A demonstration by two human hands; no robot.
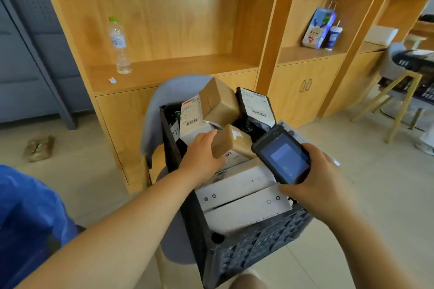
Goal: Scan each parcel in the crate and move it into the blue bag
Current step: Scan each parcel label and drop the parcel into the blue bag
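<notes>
A dark plastic crate (253,245) stands on a grey chair, filled with several parcels. My left hand (200,157) grips a small brown box (231,142) lying in the crate's middle. My right hand (321,183) holds a black handheld scanner (283,156) over the crate's right side, its screen lit and facing up. A bigger brown box (218,101) and a black mailer with a white label (256,107) lean at the crate's far end. Two white flat boxes (237,185) lie at the near end. The blue bag (28,216) is at the lower left.
Wooden shelving stands behind the crate, with a water bottle (118,46) on its ledge and a paper gift bag (319,27) in a right-hand bay. A brown packet (38,148) lies on the floor at left. A stool with wooden legs (399,91) stands at right.
</notes>
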